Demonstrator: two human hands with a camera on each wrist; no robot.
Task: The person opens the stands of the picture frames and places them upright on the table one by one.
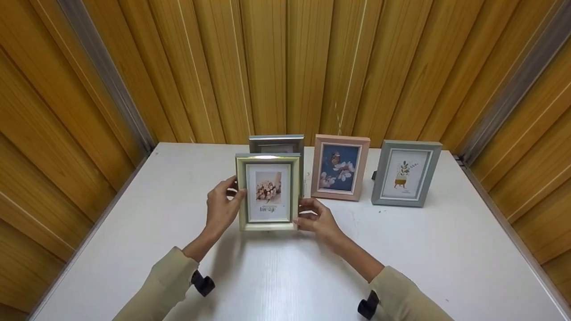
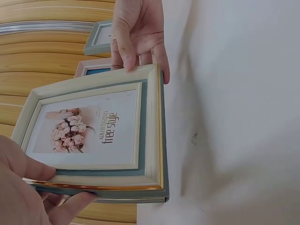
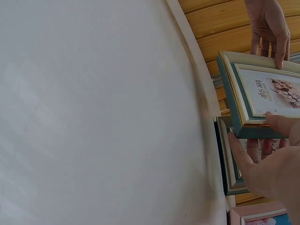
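Observation:
A cream picture frame with gold edging (image 1: pixel 268 226) holds a print of pink roses and the words "free style". My left hand (image 1: pixel 224 203) grips its left side, thumb on the front. On the opposite side my right hand (image 1: pixel 320 219) pinches the lower right edge, thumb in front and fingers behind. The right wrist view shows this cream frame (image 3: pixel 243 103) raised off the table and tilted. Directly behind it stands a darker grey-green picture frame (image 1: pixel 276 139), mostly hidden in the head view.
A pink picture frame (image 1: pixel 317 167) with a butterfly-and-blossom picture stands to the right. Beyond it is a grey-green picture frame (image 1: pixel 379 178) with a potted-plant print. All rest on a white table (image 1: pixel 428 258) against yellow wood-panel walls (image 1: pixel 308 67).

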